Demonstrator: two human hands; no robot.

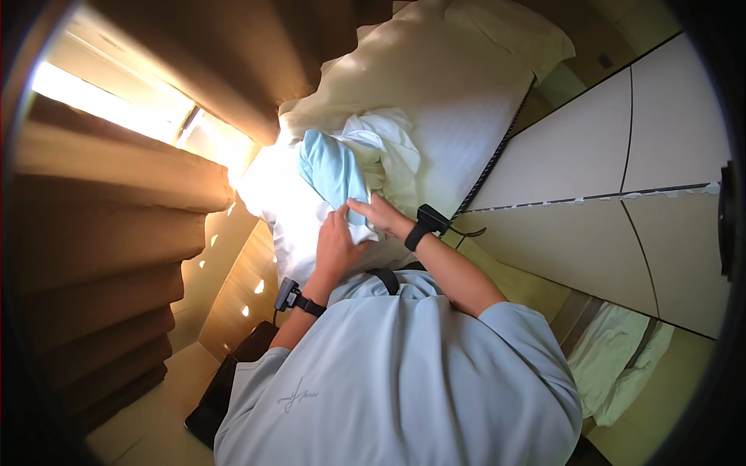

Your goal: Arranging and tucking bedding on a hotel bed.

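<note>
A light blue cloth (330,163), loosely bunched, lies on the bed in front of me. Its near end narrows down to my two hands, which meet close together. My left hand (336,245) is closed at the cloth's lower edge, fingertips pressed against the fabric. From the other side my right hand (381,215) pinches the same end between thumb and fingers. A crumpled white cloth (400,144) rests just beyond and right of the blue one. Folds hide part of my fingertips.
The white-covered bed (451,85) stretches away, with a pillow (513,31) at its far end. Brown curtains (116,210) hang at left beside a bright window (109,101). Large pale panels (575,140) stand at right, and pale fabric (614,357) hangs low right.
</note>
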